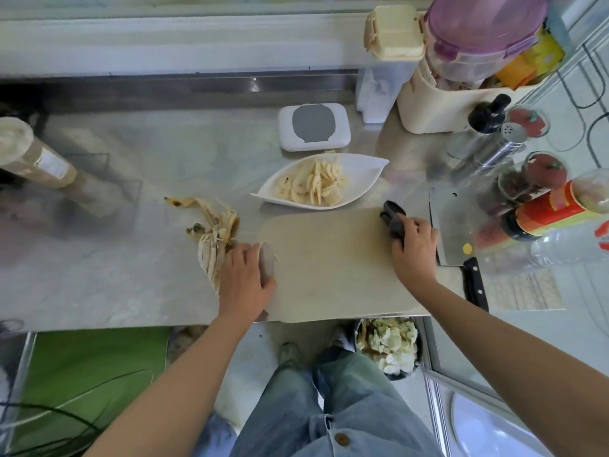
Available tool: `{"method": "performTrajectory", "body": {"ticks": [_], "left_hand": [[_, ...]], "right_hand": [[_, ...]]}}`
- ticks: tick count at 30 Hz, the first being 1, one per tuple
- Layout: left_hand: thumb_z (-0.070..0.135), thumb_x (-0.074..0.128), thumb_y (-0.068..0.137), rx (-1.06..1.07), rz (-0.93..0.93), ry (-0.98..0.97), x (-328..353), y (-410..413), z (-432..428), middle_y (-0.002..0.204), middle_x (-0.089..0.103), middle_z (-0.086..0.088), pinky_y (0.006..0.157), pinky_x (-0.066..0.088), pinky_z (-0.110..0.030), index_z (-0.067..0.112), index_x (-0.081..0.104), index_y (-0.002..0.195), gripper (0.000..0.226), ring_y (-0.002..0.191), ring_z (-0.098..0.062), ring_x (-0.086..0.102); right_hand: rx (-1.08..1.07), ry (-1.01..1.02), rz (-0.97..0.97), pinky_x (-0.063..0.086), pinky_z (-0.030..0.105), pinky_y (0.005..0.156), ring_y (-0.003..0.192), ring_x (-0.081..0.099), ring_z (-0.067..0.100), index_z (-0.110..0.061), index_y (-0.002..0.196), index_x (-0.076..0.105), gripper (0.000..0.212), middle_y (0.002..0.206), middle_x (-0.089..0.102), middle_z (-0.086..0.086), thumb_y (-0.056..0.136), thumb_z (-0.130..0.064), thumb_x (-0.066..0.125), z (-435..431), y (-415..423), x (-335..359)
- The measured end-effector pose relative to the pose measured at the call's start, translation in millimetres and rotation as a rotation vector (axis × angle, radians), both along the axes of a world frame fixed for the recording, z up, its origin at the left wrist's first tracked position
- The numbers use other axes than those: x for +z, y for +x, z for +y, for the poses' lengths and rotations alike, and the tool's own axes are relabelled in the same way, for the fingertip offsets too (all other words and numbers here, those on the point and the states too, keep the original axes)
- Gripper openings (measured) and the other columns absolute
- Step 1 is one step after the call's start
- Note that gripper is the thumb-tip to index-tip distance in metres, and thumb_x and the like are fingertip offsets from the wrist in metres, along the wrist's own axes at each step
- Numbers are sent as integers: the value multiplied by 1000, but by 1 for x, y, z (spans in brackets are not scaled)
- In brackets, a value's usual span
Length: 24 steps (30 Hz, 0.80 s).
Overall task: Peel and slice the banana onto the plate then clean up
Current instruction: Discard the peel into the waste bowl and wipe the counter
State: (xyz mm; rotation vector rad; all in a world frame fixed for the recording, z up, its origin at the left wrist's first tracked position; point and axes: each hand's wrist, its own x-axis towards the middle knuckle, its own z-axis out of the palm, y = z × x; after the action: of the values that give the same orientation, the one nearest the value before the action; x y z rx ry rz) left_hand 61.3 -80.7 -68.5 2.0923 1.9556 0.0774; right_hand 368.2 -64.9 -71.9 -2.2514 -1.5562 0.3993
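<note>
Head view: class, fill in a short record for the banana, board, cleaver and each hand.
slices: pale banana slices piled on white leaf-shaped plate
peel: yellow-brown banana peel on steel counter, left of board
board: beige cutting board, gripped at both ends
cleaver: steel cleaver flat on counter, right of board
left hand: grips board's left end
right hand: grips dark grey piece at board's right end

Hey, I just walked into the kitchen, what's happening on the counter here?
A person stands at a steel counter. The banana is already cut: the slices lie on the plate, and the peel lies left of the cutting board. The left hand holds the board's left end. The right hand grips a dark object at its right end; I cannot tell what it is. The cleaver lies to the board's right. Cleanup seems under way.
</note>
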Motion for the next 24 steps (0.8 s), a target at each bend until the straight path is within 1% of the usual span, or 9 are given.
{"method": "performTrajectory", "body": {"ticks": [2,5,7,9,11,13,17,20,24], "left_hand": [[24,62,83,-25,-17,38,4,-6,3,121,51,-11,97,40,-41,12,51,123,43,112,-29,45],[15,63,81,-20,-16,148,16,-12,6,115,53,-9,90,40,-40,15,59,110,29,107,-29,47],[18,67,77,99,52,199,21,-15,8,115,51,-11,88,37,-43,16,58,108,32,107,-31,43],[24,68,74,242,59,163,23,-22,11,125,45,-15,92,34,-48,17,54,113,42,114,-36,37],[32,70,73,212,57,110,21,-31,13,134,39,-14,96,31,-50,19,54,118,50,121,-38,32],[39,71,72,112,64,92,19,-35,11,135,40,-13,98,30,-49,21,58,116,49,123,-36,31],[39,74,69,150,72,134,16,-42,2,126,44,-13,93,34,-46,19,60,108,46,113,-34,36],[35,75,69,195,49,135,18,-46,-4,117,45,-11,86,40,-41,19,61,101,38,104,-30,40],[24,71,75,69,-87,119,17,-43,-13,92,49,-3,66,44,-34,16,58,85,19,82,-23,47]], "right_hand": [[16,0,-25,36,48,93,109,41,43,-8,132,50,48,127,47,20,85,-6,49,6,-13,0],[122,-144,-103,31,51,102,123,32,41,-15,137,47,52,141,39,15,86,-10,54,0,-41,-4],[217,-78,-84,34,52,103,121,35,40,-13,133,52,49,137,45,14,84,-9,56,-6,-52,-5],[325,-9,-46,39,51,99,117,39,36,-11,129,56,46,129,52,12,83,-7,56,-9,-58,-6],[299,15,-15,41,48,97,115,41,34,-9,128,57,45,125,54,11,83,-5,54,-8,-62,-7],[213,6,-13,42,47,95,114,41,35,-9,127,56,45,125,54,11,82,-4,53,-6,-64,-5],[264,-65,-160,45,50,87,115,42,39,-10,128,57,47,129,53,14,81,-4,57,-4,-67,-7],[180,-91,-198,42,49,89,116,41,40,-10,128,56,50,130,52,15,80,1,56,-2,-62,-6],[69,-102,-174,38,49,94,116,38,40,-9,128,57,49,132,51,15,81,3,54,-2,-40,-4]]}}
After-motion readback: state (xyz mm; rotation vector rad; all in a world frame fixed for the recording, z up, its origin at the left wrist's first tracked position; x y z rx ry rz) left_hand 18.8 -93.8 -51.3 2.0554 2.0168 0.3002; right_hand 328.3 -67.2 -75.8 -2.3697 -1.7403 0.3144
